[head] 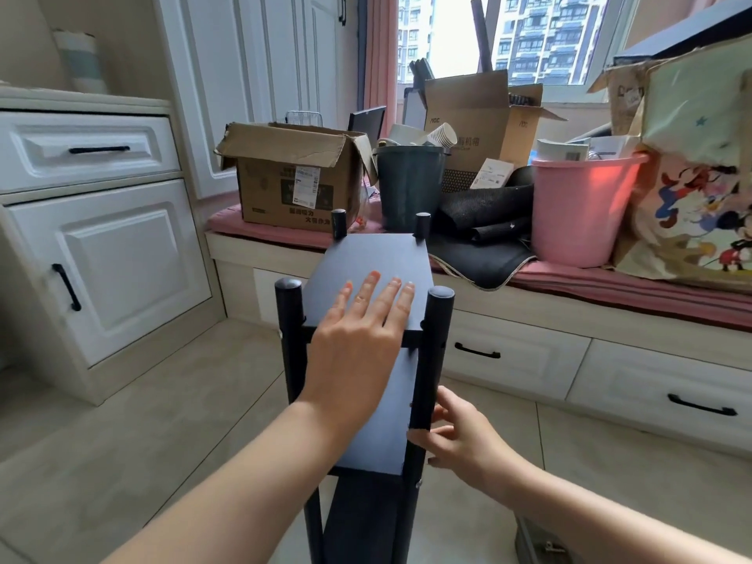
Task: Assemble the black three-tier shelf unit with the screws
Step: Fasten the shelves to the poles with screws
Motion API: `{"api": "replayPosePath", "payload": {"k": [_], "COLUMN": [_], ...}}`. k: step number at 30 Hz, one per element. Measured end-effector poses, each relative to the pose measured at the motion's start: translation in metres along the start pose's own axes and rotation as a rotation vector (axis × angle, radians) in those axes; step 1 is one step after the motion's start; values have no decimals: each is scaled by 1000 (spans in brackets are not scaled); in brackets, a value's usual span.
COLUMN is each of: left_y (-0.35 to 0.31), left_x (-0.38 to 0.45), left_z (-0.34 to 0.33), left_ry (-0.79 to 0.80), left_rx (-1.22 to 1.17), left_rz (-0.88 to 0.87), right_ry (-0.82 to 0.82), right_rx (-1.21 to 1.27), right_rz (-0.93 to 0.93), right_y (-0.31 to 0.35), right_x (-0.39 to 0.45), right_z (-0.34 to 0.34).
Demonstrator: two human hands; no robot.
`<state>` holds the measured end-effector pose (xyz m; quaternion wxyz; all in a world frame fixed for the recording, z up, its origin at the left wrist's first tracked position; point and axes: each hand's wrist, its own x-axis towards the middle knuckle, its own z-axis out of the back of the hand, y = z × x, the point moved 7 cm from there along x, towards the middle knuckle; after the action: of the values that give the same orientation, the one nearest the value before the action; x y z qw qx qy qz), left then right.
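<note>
- Head view: black shelf unit [368,274] upright on the tiled floor [142,421], just before the window bench [569,287], three boards stacked between four round posts.
- Left hand [360,319] flat on the top board, near its front edge, fingers straight and spread, palm pressing down, gripping nothing.
- Right hand [451,435] lower down at the front right post [433,360], beside the middle board [374,421]; thumb and fingers curled about the post, grasping it.
- Small screw heads visible down that post below the right hand.
- Two rear posts poking up past the back corners of the top board.
- On the bench behind: open cardboard box [293,177] to the left, dark bin [409,189] in the middle, pink bucket [582,209] to the right, cartoon bag [700,189] at the far right.
- White cabinet [93,238] with black handles along the left wall.
</note>
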<state>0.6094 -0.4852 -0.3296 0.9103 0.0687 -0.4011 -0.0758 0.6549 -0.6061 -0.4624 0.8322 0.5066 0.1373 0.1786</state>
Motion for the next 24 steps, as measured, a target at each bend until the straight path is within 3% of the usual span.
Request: {"api": "replayPosePath", "payload": {"k": [8, 17, 24], "left_y": [-9, -14, -14], "left_x": [16, 14, 12], "left_z": [-9, -9, -12], "left_ry": [-68, -196, -168], "left_rx": [-81, -62, -64], "left_rz": [-30, -76, -80], "right_ry": [-141, -129, -129], "right_rx": [86, 39, 44], "right_rz": [149, 135, 147], "right_y": [36, 44, 41], "right_x": [-1, -6, -4], "right_z": [16, 17, 17]}}
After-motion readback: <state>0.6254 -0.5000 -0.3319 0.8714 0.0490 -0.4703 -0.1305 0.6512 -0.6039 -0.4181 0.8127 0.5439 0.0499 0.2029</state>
